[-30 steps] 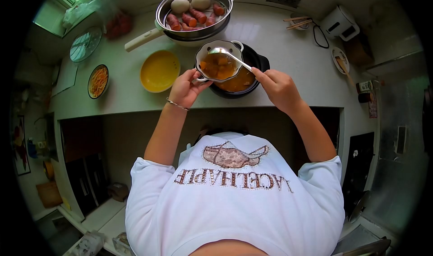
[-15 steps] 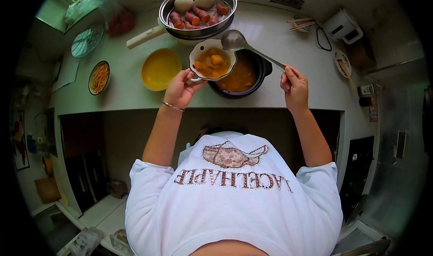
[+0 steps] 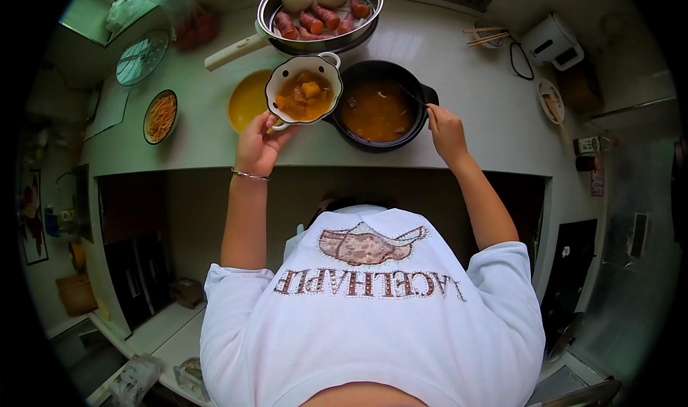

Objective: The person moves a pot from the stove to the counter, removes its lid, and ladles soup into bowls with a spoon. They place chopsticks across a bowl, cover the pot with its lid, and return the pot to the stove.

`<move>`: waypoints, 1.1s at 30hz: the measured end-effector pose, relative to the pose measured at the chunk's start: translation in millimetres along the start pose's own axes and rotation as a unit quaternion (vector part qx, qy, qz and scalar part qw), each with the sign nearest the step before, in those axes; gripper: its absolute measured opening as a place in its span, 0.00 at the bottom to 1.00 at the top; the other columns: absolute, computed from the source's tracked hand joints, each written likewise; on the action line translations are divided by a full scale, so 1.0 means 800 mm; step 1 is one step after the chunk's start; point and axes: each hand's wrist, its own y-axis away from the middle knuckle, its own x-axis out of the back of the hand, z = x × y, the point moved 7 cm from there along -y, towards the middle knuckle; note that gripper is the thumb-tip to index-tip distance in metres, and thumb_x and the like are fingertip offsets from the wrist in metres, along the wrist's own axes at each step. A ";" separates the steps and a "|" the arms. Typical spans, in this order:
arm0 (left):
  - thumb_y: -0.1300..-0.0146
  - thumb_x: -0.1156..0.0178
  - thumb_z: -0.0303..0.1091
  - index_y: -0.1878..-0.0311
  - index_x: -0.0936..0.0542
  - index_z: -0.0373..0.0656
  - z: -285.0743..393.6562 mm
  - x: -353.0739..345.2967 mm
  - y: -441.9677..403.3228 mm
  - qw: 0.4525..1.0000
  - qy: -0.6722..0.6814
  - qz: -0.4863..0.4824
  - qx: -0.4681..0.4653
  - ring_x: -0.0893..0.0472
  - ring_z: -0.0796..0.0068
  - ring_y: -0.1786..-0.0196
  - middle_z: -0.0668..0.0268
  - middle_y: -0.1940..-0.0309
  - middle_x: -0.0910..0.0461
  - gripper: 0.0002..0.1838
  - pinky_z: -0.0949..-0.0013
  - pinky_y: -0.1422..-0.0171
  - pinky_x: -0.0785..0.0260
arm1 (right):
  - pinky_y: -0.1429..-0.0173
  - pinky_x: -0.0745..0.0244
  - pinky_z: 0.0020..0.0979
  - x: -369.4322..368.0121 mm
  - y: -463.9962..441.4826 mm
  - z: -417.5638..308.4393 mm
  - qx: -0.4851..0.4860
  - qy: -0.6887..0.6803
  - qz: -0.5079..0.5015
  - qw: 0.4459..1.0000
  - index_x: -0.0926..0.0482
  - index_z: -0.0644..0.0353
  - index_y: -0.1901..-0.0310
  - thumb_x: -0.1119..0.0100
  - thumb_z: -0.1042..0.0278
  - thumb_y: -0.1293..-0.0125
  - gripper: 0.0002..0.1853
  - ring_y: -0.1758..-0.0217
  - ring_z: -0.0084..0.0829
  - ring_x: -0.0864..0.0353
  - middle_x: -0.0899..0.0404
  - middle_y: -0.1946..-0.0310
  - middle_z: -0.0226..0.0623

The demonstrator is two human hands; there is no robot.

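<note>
My left hand (image 3: 259, 146) grips the near handle of a white bowl (image 3: 304, 89) with dark dots, which holds orange chunks in broth. The bowl is held over the right part of a yellow dish (image 3: 247, 103). A black pot (image 3: 380, 106) of orange-brown soup stands just right of the bowl. At the pot's right rim, my right hand (image 3: 448, 136) is closed on the handle of a spoon (image 3: 418, 101). The spoon's head is hidden in the soup.
Behind is a steamer pan (image 3: 320, 12) with two eggs and several red pieces, its handle pointing left. A bowl of orange shreds (image 3: 160, 117) and a glass lid (image 3: 142, 58) lie left. Chopsticks (image 3: 487, 35), a white appliance (image 3: 552, 43) and a small plate (image 3: 550, 100) are at right.
My left hand has moved the bowl left, away from above the pot to over the yellow dish. My right hand has lowered the spoon from above the bowl into the pot.
</note>
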 end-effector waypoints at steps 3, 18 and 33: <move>0.35 0.58 0.28 0.71 0.36 0.39 0.000 0.001 0.001 1.000 0.002 -0.001 0.001 0.28 0.72 0.66 0.70 0.77 0.36 0.08 0.49 0.40 0.33 | 0.71 0.31 0.33 -0.018 -0.003 0.021 -0.096 -0.098 -0.034 0.990 0.23 0.66 0.64 0.52 0.68 0.38 0.10 0.76 0.37 0.24 0.24 0.79 0.44; 0.36 0.58 0.27 0.71 0.35 0.39 -0.005 -0.003 -0.002 1.000 0.001 -0.001 0.013 0.28 0.72 0.65 0.70 0.76 0.36 0.07 0.51 0.42 0.32 | 0.81 0.46 0.17 -0.076 0.043 0.018 -0.398 -0.455 -0.176 0.777 0.26 0.66 0.63 0.50 0.69 0.39 0.09 0.85 0.14 0.39 0.30 0.82 0.27; 0.36 0.59 0.27 0.70 0.35 0.39 -0.011 -0.025 -0.008 0.999 -0.015 -0.015 0.026 0.28 0.72 0.65 0.70 0.76 0.36 0.07 0.51 0.41 0.32 | 0.84 0.53 0.16 -0.065 0.073 0.029 -0.451 -0.592 -0.133 0.654 0.30 0.65 0.68 0.53 0.72 0.37 0.06 0.86 0.12 0.45 0.33 0.81 0.28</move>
